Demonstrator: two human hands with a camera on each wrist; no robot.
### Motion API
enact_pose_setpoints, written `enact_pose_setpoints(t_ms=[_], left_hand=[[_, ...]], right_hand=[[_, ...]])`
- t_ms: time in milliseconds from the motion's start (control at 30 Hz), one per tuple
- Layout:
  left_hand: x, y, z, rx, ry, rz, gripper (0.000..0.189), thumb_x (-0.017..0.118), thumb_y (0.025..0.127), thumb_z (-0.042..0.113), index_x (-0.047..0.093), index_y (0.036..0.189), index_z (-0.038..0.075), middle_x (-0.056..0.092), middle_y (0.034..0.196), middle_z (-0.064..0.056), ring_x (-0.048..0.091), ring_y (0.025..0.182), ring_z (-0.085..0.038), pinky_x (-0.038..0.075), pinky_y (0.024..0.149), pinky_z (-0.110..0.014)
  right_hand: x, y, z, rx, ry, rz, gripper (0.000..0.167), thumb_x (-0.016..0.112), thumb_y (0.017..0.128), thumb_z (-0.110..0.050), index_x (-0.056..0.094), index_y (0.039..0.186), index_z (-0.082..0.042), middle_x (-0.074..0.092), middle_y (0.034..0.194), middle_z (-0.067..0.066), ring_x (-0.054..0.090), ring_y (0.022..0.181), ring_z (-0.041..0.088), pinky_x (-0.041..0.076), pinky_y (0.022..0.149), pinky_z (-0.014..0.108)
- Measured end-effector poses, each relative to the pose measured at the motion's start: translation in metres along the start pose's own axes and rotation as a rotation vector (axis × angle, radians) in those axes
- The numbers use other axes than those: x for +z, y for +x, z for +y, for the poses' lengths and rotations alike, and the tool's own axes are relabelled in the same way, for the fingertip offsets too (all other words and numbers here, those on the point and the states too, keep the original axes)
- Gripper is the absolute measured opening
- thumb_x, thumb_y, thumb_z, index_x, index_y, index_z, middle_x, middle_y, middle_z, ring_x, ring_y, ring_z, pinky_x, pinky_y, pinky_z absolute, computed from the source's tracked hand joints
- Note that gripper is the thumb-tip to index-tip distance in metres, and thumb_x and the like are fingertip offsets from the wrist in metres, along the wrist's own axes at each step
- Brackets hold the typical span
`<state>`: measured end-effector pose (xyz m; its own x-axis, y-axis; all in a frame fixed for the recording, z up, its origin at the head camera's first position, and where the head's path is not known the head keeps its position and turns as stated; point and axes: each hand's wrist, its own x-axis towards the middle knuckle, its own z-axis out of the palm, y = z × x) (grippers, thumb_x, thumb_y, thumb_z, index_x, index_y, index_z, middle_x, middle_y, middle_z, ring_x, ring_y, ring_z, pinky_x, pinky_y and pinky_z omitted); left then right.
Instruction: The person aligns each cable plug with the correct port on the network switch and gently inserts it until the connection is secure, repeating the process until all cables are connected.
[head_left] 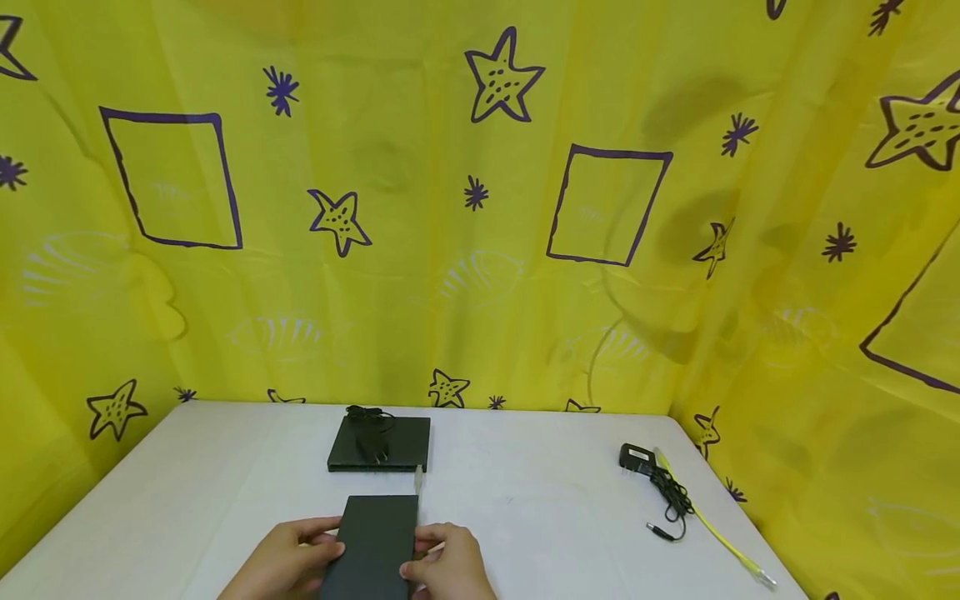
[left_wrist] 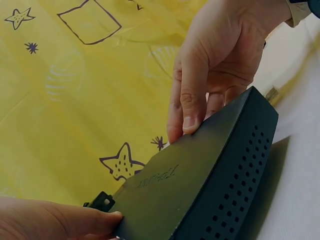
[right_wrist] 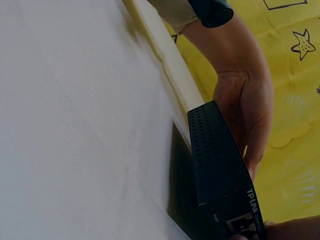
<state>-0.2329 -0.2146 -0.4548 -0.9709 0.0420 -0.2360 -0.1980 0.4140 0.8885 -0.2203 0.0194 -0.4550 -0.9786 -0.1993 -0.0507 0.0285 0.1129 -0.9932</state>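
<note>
Both hands hold a flat black TP-LINK network switch near the table's front edge, tilted in the wrist views. My left hand grips its left side, thumb on top. On the opposite side, my right hand pinches the edge between thumb and fingers. Rows of vent holes show on one side wall in the left wrist view, where the left thumb presses near a corner. The right wrist view shows the printed front panel, partly covered by a fingertip. A pale cable plug appears just beyond the switch's far right corner.
Behind, a second flat black box lies on the white table with a black power adapter and coiled cord on top. At the right lie another black adapter with its cord and a yellow network cable. Yellow patterned curtains surround the table.
</note>
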Motion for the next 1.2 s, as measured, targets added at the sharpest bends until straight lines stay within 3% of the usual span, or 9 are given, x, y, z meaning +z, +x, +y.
enact_pose_setpoints(t_ms=[100, 333, 533, 767, 1200], left_hand=[[0.003, 0.001, 0.004, 0.021, -0.005, 0.002, 0.053, 0.073, 0.088, 0.016, 0.056, 0.13, -0.011, 0.066, 0.093, -0.004, 0.062, 0.079, -0.017, 0.059, 0.066, -0.034], [0.014, 0.008, 0.017, -0.014, -0.043, 0.075, 0.049, 0.076, 0.084, 0.01, 0.061, 0.127, -0.007, 0.065, 0.095, -0.009, 0.067, 0.078, -0.016, 0.061, 0.064, -0.035], [0.024, 0.013, 0.024, -0.046, -0.076, 0.091, 0.047, 0.076, 0.083, 0.006, 0.063, 0.126, -0.005, 0.065, 0.096, -0.01, 0.067, 0.077, -0.016, 0.061, 0.063, -0.034], [0.03, 0.014, 0.027, 0.022, -0.111, 0.043, 0.052, 0.075, 0.084, 0.007, 0.057, 0.13, -0.01, 0.066, 0.096, -0.009, 0.069, 0.08, -0.018, 0.062, 0.064, -0.035], [0.045, 0.022, 0.039, 0.047, -0.121, 0.059, 0.052, 0.076, 0.083, 0.006, 0.058, 0.129, -0.009, 0.066, 0.095, -0.01, 0.07, 0.081, -0.019, 0.062, 0.064, -0.036]], right_hand=[[-0.004, 0.0, -0.003, 0.026, -0.008, 0.012, 0.035, 0.073, 0.075, 0.012, 0.065, 0.108, 0.013, 0.063, 0.091, 0.007, 0.062, 0.069, 0.014, 0.06, 0.051, 0.034], [-0.012, 0.001, -0.004, -0.005, -0.007, 0.039, 0.035, 0.071, 0.075, 0.011, 0.064, 0.109, 0.015, 0.061, 0.089, 0.008, 0.061, 0.055, 0.012, 0.056, 0.045, 0.029], [-0.023, 0.003, -0.005, -0.024, -0.033, 0.048, 0.036, 0.07, 0.077, 0.011, 0.063, 0.112, 0.015, 0.062, 0.091, 0.007, 0.065, 0.063, 0.014, 0.059, 0.05, 0.033], [-0.035, 0.006, -0.006, -0.045, -0.012, 0.028, 0.038, 0.069, 0.076, 0.012, 0.062, 0.112, 0.017, 0.06, 0.091, 0.01, 0.065, 0.067, 0.014, 0.059, 0.05, 0.035], [-0.055, 0.01, -0.007, -0.074, -0.038, 0.013, 0.037, 0.068, 0.076, 0.012, 0.062, 0.111, 0.018, 0.061, 0.09, 0.012, 0.067, 0.067, 0.017, 0.06, 0.051, 0.039]])
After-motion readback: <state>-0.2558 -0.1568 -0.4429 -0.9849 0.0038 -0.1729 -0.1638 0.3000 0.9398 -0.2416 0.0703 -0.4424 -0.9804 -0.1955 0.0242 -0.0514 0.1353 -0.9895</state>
